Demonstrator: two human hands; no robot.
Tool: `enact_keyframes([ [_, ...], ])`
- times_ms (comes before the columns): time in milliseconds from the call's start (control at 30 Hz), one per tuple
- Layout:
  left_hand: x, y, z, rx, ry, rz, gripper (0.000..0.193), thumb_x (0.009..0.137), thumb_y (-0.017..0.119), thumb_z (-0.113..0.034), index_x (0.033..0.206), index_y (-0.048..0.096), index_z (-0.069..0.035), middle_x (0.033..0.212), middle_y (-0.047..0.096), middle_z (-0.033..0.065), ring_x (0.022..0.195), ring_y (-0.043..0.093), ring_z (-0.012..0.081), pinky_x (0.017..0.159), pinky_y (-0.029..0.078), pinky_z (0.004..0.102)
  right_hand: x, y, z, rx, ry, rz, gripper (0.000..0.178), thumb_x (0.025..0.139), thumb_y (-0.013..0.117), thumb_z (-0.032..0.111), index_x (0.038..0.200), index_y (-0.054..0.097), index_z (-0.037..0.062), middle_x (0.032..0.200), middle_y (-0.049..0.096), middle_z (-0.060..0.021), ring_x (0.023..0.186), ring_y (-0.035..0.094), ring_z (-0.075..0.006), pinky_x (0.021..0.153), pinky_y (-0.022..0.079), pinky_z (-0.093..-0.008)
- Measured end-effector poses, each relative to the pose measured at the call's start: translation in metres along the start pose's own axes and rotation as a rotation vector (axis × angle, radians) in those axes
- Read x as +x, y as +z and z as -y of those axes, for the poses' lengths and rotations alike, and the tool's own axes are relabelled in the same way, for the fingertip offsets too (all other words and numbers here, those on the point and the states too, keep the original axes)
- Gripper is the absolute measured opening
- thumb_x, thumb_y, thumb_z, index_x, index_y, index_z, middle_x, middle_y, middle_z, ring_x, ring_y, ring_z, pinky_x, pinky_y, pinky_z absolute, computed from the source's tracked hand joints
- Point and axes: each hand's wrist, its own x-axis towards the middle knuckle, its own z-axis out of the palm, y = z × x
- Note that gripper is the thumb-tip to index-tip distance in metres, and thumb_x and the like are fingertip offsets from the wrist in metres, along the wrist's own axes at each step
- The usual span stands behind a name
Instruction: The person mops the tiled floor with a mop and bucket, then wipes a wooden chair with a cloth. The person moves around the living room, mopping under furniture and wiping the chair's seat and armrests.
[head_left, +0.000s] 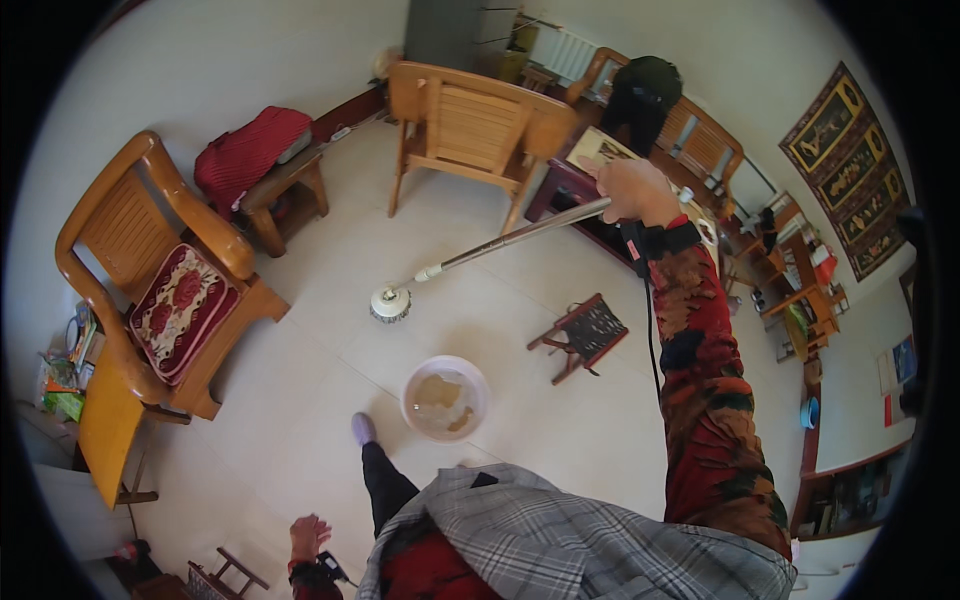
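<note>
The mop [510,238] has a slim metallic pole that ends in a pale collar and a rounded white head with a short grey fringe around its lower edge. It slants across the middle of the scene, its head at the lower left end, down at the pale tiled floor [330,375].

Just nearer than the head stands a round pale basin [482,395] of cloudy brownish water, and to the right of that a small folding stool [585,335] with a dark seat. On the left is a wooden armchair [125,215] with a red flowered cushion [180,312]; beyond it a red cloth [250,155] lies over a low wooden bench [315,188]. A second wooden chair [480,120] stands on the far side, and behind it to the right a person in dark clothing [648,90] bends over. A dark patterned hanging [845,170] covers part of the right wall.

The right hand [638,190] is closed around the upper end of the pole, so the head lies well apart from the grip, to its left and lower. The left hand [309,537], near and to the left, is empty with fingers spread, well away from the mop.
</note>
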Motion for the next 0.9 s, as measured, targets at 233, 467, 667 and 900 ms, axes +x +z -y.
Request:
enact_keyframes([
  [233, 0.111, 0.034, -0.265, -0.084, 0.092, 0.387, 0.028, 0.09, 0.061, -0.022, 0.108, 0.056, -0.001, 0.086, 0.065, 0.0136, 0.074, 0.068, 0.0257, 0.061, 0.056, 0.0336, 0.152, 0.035, 0.139, -0.016, -0.185, 0.006, 0.022, 0.06, 0.075, 0.018, 0.077, 0.072, 0.0056, 0.08, 0.07, -0.0154, 0.08, 0.07, -0.0324, 0.067, 0.057, -0.042],
  [467, 0.153, 0.15, -0.489, 0.043, 0.217, 0.689, 0.023, 0.096, 0.057, -0.025, 0.102, 0.058, -0.002, 0.094, 0.063, 0.012, 0.081, 0.066, 0.0241, 0.074, 0.056, 0.0358, 0.213, 0.008, 0.237, 0.036, -0.226, 0.133, 0.028, 0.06, 0.08, 0.019, 0.079, 0.07, 0.0008, 0.079, 0.068, -0.0188, 0.078, 0.07, -0.0351, 0.066, 0.057, -0.0434],
  [667, 0.14, 0.306, -0.529, -0.134, -0.119, 0.856, 0.075, 0.093, 0.053, -0.055, 0.138, 0.034, 0.003, 0.118, 0.053, 0.0254, 0.099, 0.063, 0.0368, 0.083, 0.057, 0.0496, 0.189, -0.051, 0.279, 0.017, -0.419, 0.126, 0.01, 0.079, 0.057, 0.009, 0.082, 0.066, 0.0065, 0.072, 0.065, -0.0127, 0.07, 0.066, -0.0333, 0.061, 0.051, -0.0445],
  [900, 0.153, 0.387, -0.494, -0.417, -0.359, 0.883, 0.037, 0.096, 0.053, -0.028, 0.113, 0.047, 0.005, 0.103, 0.057, 0.023, 0.095, 0.063, 0.0375, 0.085, 0.054, 0.0542, 0.134, -0.061, 0.259, 0.238, -0.316, 0.387, 0.031, 0.082, 0.065, 0.017, 0.112, 0.059, 0.0139, 0.077, 0.064, -0.0119, 0.068, 0.065, -0.032, 0.061, 0.05, -0.0443],
])
